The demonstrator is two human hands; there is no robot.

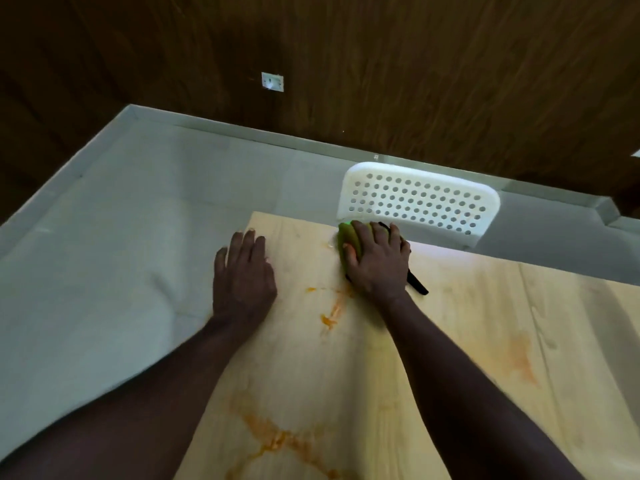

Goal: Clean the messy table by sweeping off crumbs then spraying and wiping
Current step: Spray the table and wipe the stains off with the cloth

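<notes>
The right hand (377,261) lies over a green scrub pad (347,237), fingers curled down across its top and thumb against its near side, pressing it onto the table (450,341). A black strip (417,284) sticks out from under the palm toward 4 o'clock; what it is cannot be told. The pad sits at the table's far edge, at 12 o'clock from the person, with a small wet gleam just beside it at 9 o'clock.

The left hand (242,275) holds nothing. It rests flat with fingers straight, at 9 o'clock from the pad, right on the table's left edge.

Orange smears (332,313) start touching the heel of the right hand and run toward 6 o'clock. A larger cross-shaped smear (277,441) lies near the person, and a fainter patch (523,358) lies at 4 o'clock.

The main risk is probably the edge. One more push toward 12 o'clock would carry the pad off the tabletop and could flick orange residue onto the white chair (419,202) just behind it or the grey floor (121,237). A pad already loaded with orange would likely spread a film rather than lift it. The trailing black strip could drag through the closest smear on a pull back. The left hand, braced so close to the edge, might slip off if the surface is wet.
</notes>
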